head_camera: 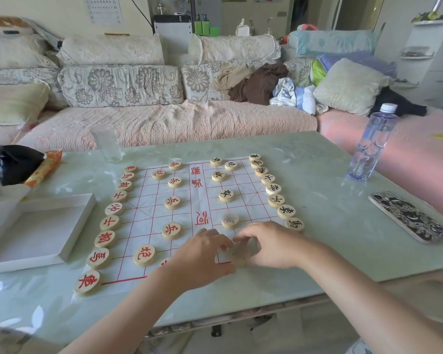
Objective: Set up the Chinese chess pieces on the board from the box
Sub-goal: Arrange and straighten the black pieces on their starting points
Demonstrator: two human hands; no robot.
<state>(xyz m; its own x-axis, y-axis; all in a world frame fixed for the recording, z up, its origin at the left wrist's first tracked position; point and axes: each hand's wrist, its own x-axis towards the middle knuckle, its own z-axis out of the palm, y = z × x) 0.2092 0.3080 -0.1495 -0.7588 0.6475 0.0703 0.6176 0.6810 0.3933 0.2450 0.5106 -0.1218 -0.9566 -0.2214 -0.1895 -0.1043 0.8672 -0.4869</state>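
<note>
A white paper chess board [149, 218] with red lines lies on the glass table. Red-lettered wooden pieces [105, 238] line its left edge, with more red ones in the left half. Black-lettered pieces [276, 200] line the right edge, with several more in the right half. My left hand [202, 256] and my right hand [271, 246] meet over the board's near right corner. Between their fingertips sits a blurred wooden piece [239, 254], touched by both hands. Another blurred piece [230, 221] lies just beyond them. The white box [36, 226] rests left of the board and looks empty.
A clear glass [106, 143] stands behind the board's far left corner. A water bottle [374, 144] and a patterned phone [409, 215] are at the right. A black bag [10, 162] with an orange packet lies at far left. A sofa runs behind the table.
</note>
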